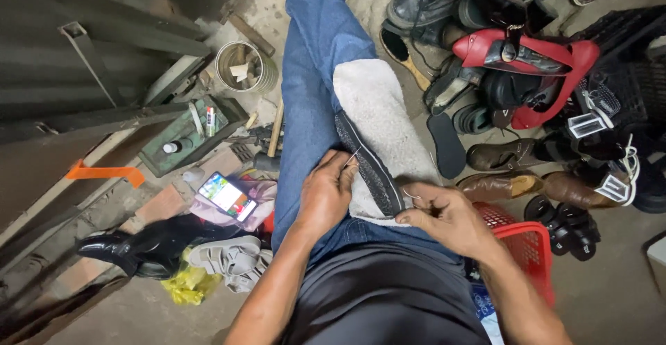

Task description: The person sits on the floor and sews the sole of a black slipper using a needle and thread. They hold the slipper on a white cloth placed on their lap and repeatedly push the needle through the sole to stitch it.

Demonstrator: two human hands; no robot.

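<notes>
A white fleecy slipper (378, 109) with a dark knitted sole edge (368, 168) lies across my lap, on my blue jeans. My left hand (326, 192) presses on the near end of the sole edge, fingers curled around it, and a thin needle or thread (352, 156) sticks out by the fingertips. My right hand (444, 214) pinches the slipper's near corner, with a light thread (411, 196) running from its fingers.
A heap of shoes and sandals (527, 60) lies to the right, beside a red plastic basket (517, 237). To the left are a lit phone (227, 196), a hammer (272, 144), a metal tin (244, 67), a green tool tray (187, 137) and a black shoe (132, 248).
</notes>
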